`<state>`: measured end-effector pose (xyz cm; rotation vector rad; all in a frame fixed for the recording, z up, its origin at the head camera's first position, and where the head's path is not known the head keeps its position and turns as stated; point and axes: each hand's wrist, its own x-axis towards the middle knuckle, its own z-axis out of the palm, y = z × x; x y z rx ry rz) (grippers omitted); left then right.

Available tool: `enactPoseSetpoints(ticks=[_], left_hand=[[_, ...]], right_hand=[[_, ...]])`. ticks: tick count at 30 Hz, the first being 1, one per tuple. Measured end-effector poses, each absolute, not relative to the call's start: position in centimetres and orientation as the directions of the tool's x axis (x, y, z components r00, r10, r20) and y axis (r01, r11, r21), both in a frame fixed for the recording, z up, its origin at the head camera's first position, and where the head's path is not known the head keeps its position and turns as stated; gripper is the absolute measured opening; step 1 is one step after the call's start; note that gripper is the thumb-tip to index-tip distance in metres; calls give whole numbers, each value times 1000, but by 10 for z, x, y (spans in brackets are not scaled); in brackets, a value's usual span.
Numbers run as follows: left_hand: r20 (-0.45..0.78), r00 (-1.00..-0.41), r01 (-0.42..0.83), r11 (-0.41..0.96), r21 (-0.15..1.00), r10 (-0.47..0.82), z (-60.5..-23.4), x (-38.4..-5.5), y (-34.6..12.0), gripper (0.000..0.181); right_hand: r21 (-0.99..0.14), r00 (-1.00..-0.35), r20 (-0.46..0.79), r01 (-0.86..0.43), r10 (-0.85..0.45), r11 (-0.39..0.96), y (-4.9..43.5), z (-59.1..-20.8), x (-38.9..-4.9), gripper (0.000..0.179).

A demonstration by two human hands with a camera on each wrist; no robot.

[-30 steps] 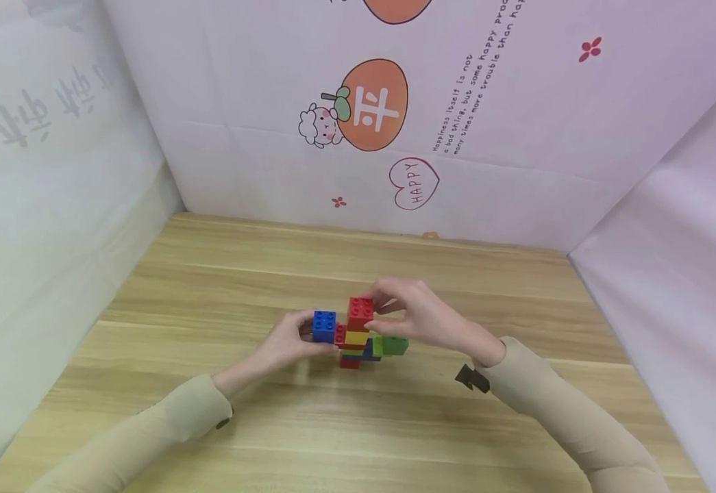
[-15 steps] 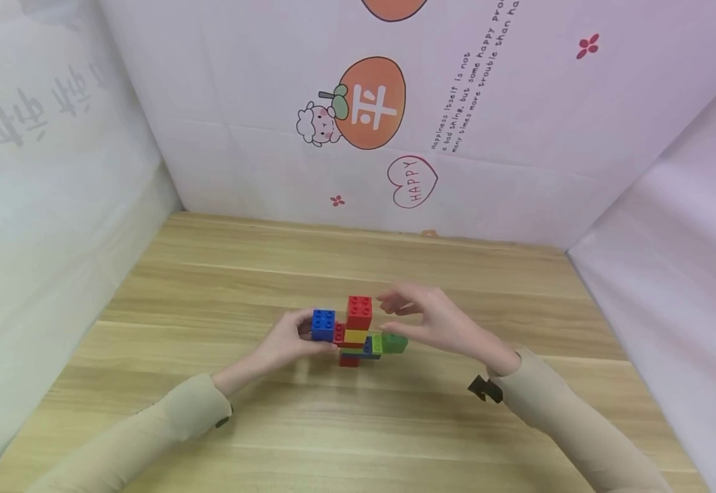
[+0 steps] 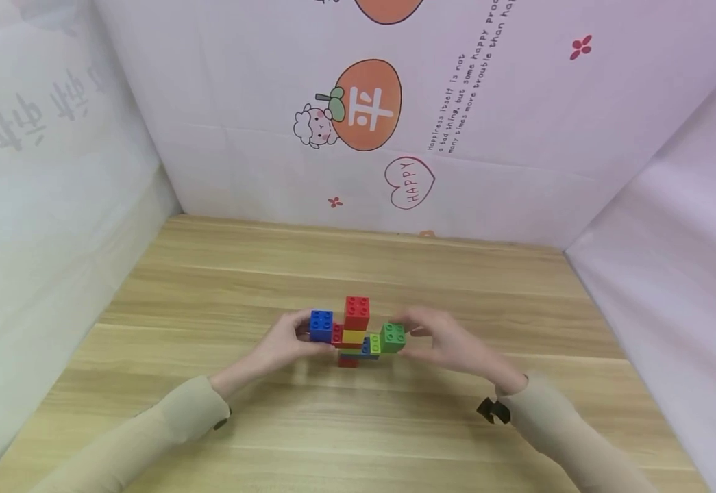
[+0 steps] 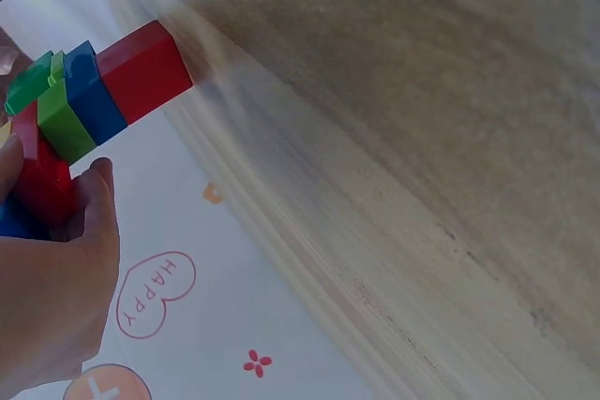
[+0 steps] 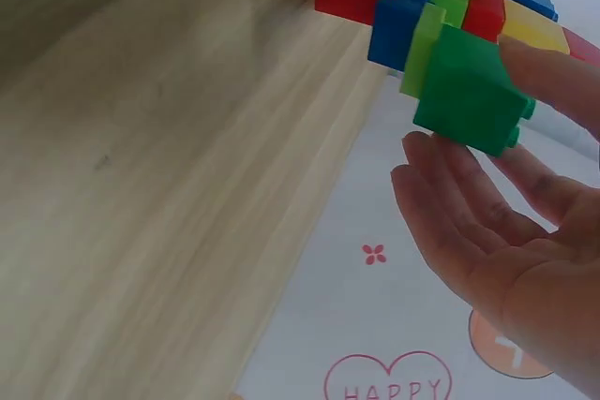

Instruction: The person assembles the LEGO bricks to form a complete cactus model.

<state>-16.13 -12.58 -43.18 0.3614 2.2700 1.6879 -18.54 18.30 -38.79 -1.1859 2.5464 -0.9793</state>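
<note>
A tower of toy building bricks stands upright on the table between both hands. Its base is a red brick (image 4: 145, 72), with blue and lime layers above it. A yellow brick (image 3: 353, 337) and a tall red brick (image 3: 356, 313) form the top. On the left side, a blue brick (image 3: 321, 326) sits on a red arm, where my left hand (image 3: 286, 339) grips the structure. To the right, a green brick (image 5: 469, 91) rests on a lime brick (image 3: 375, 344). Thumb and fingers of my right hand (image 3: 447, 342) pinch the green brick from its outer side.
The wood-grain table (image 3: 259, 424) spreads around the tower. A white printed sheet (image 3: 259, 164) rises behind it, and pale cloth walls close off the left side (image 3: 55, 205) and right side (image 3: 672, 274).
My right hand has left the tall red brick and come down to the green brick. That brick was tilted and now sits straight, studs up. The left hand keeps its grip.
</note>
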Motion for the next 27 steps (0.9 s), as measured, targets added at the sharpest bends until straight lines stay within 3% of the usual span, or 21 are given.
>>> enactPoseSetpoints(ticks=[11, 27], left_hand=[[-52, -923, 63, 283, 957, 381, -431, -160, -133, 57], [9, -942, 112, 288, 951, 335, -432, -158, -141, 43]], right_hand=[[-676, -725, 133, -565, -676, 472, 186, -397, -181, 40], [-732, -818, 110, -451, -565, 511, 188, -405, -175, 39]])
